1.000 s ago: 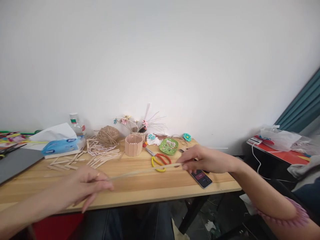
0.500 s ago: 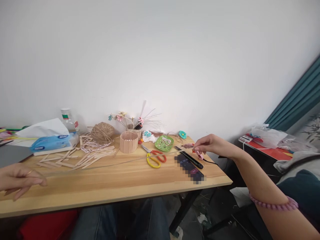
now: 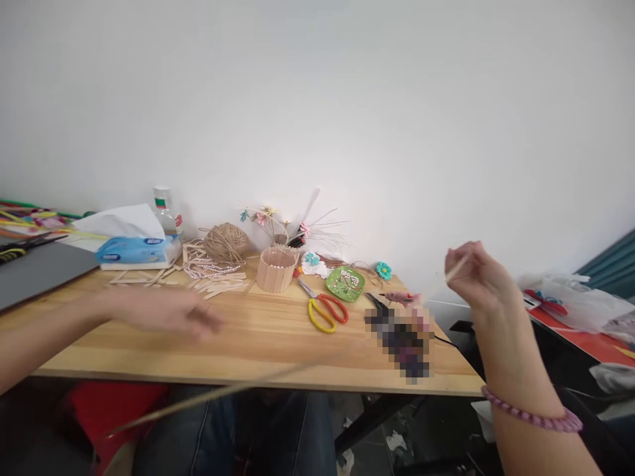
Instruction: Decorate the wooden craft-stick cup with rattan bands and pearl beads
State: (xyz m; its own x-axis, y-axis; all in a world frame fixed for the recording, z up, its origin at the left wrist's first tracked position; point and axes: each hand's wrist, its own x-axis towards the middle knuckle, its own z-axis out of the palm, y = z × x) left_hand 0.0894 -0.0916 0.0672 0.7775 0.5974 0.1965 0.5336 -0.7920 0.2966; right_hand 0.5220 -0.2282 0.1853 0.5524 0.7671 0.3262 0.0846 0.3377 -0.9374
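My right hand (image 3: 477,276) is raised beyond the right end of the wooden table (image 3: 258,344), fingers pinched on the end of a long thin pale strip (image 3: 218,393). The strip runs blurred down and to the left, past the table's front edge and over my lap. A pink bead bracelet (image 3: 533,416) sits on that wrist. My left hand (image 3: 166,311) hovers blurred low over the table's left half, fingers stretched out, with nothing seen in it. It is apart from the strip.
On the table stand a stick-built cup (image 3: 276,268), yellow-and-orange scissors (image 3: 325,311), a green dish (image 3: 346,283), a twine ball (image 3: 225,241), loose wooden sticks (image 3: 218,284), a tissue pack (image 3: 133,248), a phone (image 3: 401,337) and a grey laptop (image 3: 40,271). A plastic bag (image 3: 575,297) lies on a red surface at right.
My right hand has lifted up and to the right with the strip's end. My left hand has let go of the strip and swung in over the table; the strip's free end dropped below the edge.
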